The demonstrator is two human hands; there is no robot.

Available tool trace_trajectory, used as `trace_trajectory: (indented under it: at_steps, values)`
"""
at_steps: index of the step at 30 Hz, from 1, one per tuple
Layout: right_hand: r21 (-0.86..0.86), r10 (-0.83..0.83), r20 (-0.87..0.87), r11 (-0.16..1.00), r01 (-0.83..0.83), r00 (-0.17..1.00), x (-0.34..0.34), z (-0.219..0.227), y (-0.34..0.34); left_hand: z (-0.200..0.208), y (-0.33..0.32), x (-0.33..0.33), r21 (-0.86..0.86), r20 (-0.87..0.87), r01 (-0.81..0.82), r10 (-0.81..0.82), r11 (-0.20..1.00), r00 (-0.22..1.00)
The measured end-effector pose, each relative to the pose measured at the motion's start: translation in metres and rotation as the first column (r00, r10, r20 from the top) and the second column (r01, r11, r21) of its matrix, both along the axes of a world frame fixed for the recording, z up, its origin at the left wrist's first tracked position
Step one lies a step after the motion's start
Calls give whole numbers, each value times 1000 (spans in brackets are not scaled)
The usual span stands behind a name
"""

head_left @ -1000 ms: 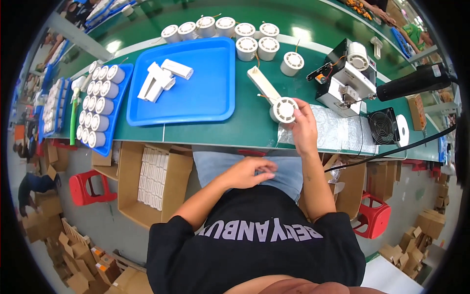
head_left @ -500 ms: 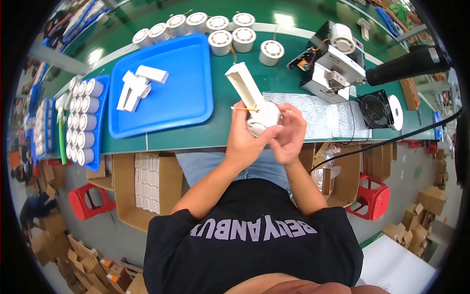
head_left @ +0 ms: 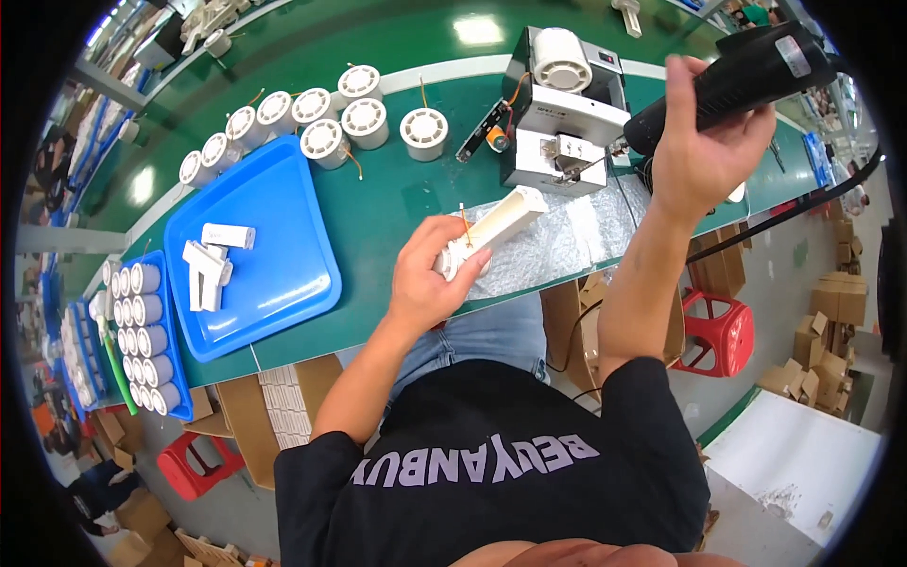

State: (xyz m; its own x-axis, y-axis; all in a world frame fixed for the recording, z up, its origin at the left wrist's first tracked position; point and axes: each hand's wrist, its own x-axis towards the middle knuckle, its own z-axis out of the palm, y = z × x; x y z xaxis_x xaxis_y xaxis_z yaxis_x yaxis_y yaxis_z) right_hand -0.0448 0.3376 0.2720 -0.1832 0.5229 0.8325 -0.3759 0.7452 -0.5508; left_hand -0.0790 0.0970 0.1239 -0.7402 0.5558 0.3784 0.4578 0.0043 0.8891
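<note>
My left hand (head_left: 427, 274) is closed round the round end of a white plastic fan housing (head_left: 501, 225). Its long, hollow handle half points up and right with the open trough showing, and a thin orange wire sticks up near my fingers. At the right, my right hand (head_left: 704, 161) reaches up to a black heat gun (head_left: 746, 85), fingers and thumb round its barrel. The gun's narrow end points left towards a metal fixture (head_left: 565, 156) with a white round fan unit (head_left: 562, 61) on top.
A blue tray (head_left: 283, 246) holds several white handle pieces (head_left: 213, 265). Behind it stand several white round fan units (head_left: 364, 123) with wires. White cylinders fill another blue tray (head_left: 179, 369) at the left. Bubble wrap (head_left: 590, 227) lies before the fixture; a black cable (head_left: 784, 222) crosses at right.
My right hand has left the white housing and moved up and right to the heat gun. The housing, now in my left hand alone, has tilted to the right. The view has turned.
</note>
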Motion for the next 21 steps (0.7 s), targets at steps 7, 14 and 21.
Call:
trace_trajectory:
  at_steps: [7,14,21]
  values:
    - [19,388,-137,921,-390,911,17,34,-1,-12,5,2,32,37,-25,24,999,999]
    - [159,401,114,896,-415,909,-32,44,41,-12,9,1,53,61,-34,31,998,998]
    - [-10,200,50,980,-199,979,-43,28,0,-13,10,2,56,7,-38,37,998,999]
